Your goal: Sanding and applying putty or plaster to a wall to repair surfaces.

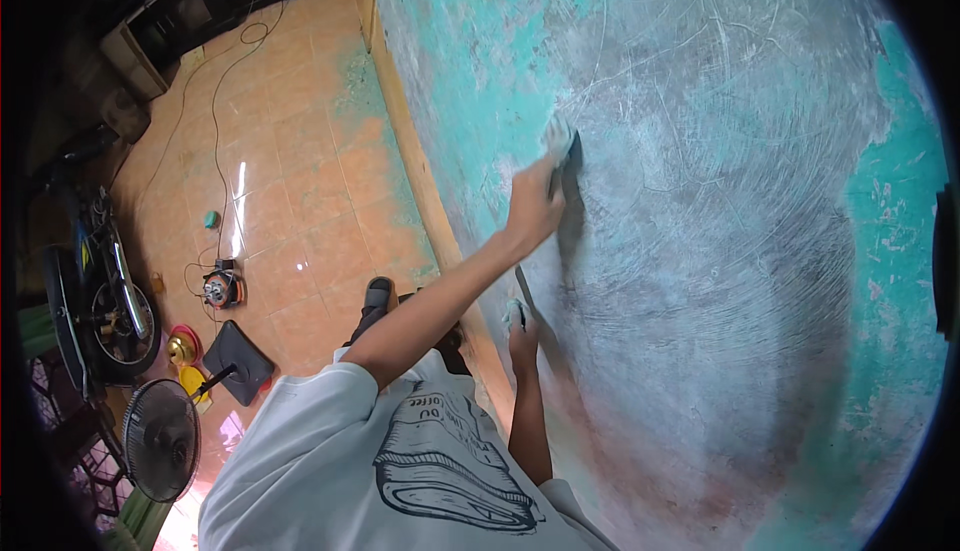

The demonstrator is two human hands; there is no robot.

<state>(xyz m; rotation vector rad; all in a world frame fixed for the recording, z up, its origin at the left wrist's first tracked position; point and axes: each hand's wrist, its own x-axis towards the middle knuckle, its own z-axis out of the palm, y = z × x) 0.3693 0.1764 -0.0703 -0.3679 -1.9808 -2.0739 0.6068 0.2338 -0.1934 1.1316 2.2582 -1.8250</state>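
My left hand (538,194) reaches up against the wall, its fingers bent round a pale, whitish piece (559,137) pressed to the surface. Blur keeps me from telling what that piece is. Lower down, close to the same wall, my right hand (522,336) is closed, with something small, pale and dark showing at its fingers. Its kind is too small to make out. The wall (700,201) is worn: a large grey, scratched patch with swirling marks fills its middle, and turquoise paint remains around it.
A wooden strip (418,166) runs along the wall's foot, with turquoise dust on the orange tiled floor (300,201) beside it. Leftward are a round corded machine (222,289), a cable (216,121), a standing fan (162,439) with its square base (238,361), and a motorcycle (105,296).
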